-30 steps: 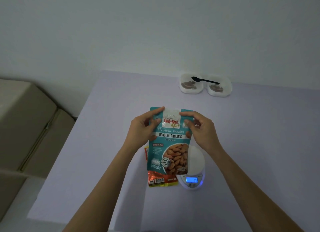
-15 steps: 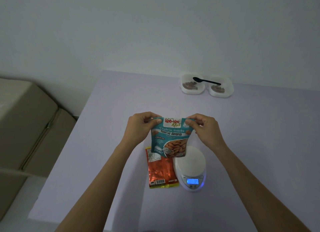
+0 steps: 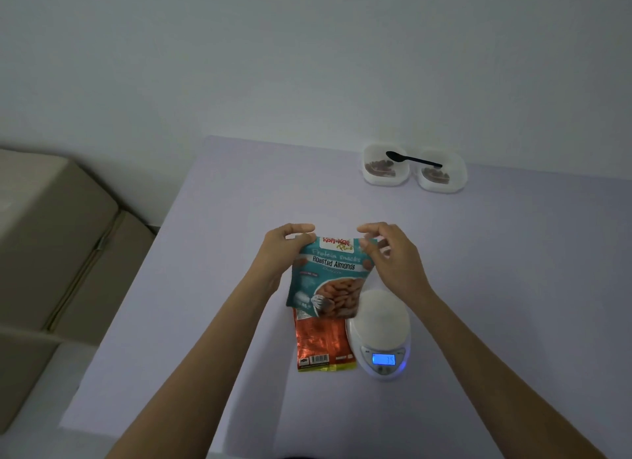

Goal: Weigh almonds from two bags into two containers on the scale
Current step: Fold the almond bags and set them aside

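Both corners of teal bag (image 3: 328,277) were pinched; left fingers (image 3: 302,228) still pinch, right fingers (image 3: 372,227) hold unclear.

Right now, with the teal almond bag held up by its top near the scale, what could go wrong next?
1. The left hand grips the teal bag by one top corner close to the scale; a jerky opening could spill its contents or knock the scale.
2. The containers sit far off, the black spoon across them, and the display seems not to read zero: weighing may start wrong.
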